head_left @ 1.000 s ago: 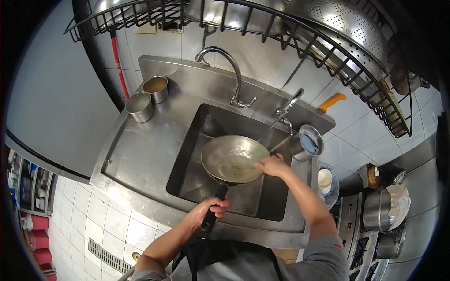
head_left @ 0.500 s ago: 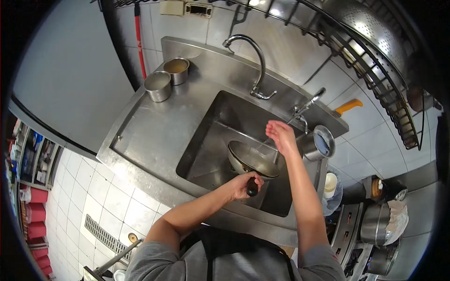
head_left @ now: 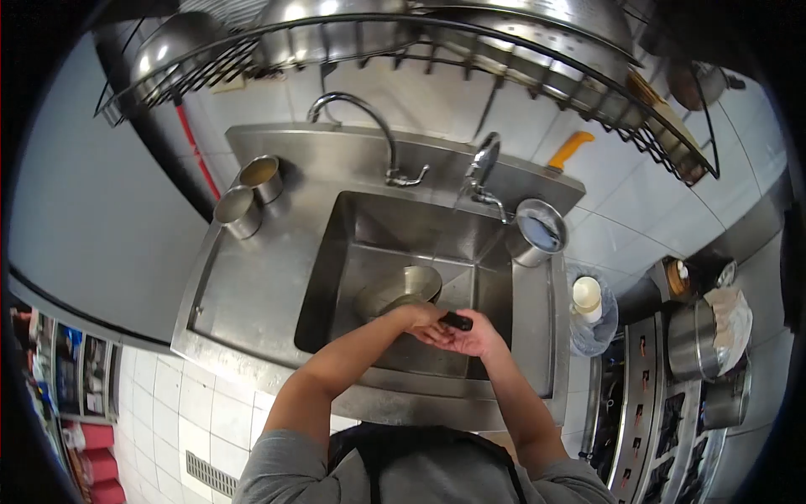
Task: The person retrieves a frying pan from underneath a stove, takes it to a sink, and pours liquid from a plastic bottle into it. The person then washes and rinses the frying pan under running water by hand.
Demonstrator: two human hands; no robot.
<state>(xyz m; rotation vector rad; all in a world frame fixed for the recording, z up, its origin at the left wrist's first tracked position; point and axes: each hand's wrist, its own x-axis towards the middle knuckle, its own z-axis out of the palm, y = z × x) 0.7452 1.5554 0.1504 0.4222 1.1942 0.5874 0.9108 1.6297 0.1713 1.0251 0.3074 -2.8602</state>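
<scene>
A steel frying pan (head_left: 395, 290) is tilted inside the steel sink (head_left: 403, 227), low and near its middle, partly hidden behind my forearm and hand. My left hand (head_left: 426, 324) is closed round the pan's black handle, whose end (head_left: 456, 321) sticks out to the right. Beside it my right hand (head_left: 475, 334) has its palm turned up, close below the handle's end, with its fingers meeting those of my left hand. Whether the right fingers grip the handle is hard to make out.
Two faucets (head_left: 390, 155) (head_left: 478, 172) rise behind the sink. Two metal pots (head_left: 238, 212) (head_left: 262, 178) stand on the left counter, and a metal container (head_left: 536, 233) on the right. A wire rack (head_left: 470, 29) with bowls hangs above. A stove (head_left: 642, 403) is at the right.
The pan has gone from flat to tilted and lies lower in the sink. My right hand has moved from the pan's rim, up near the faucet, then down beside my left hand. The view has shifted.
</scene>
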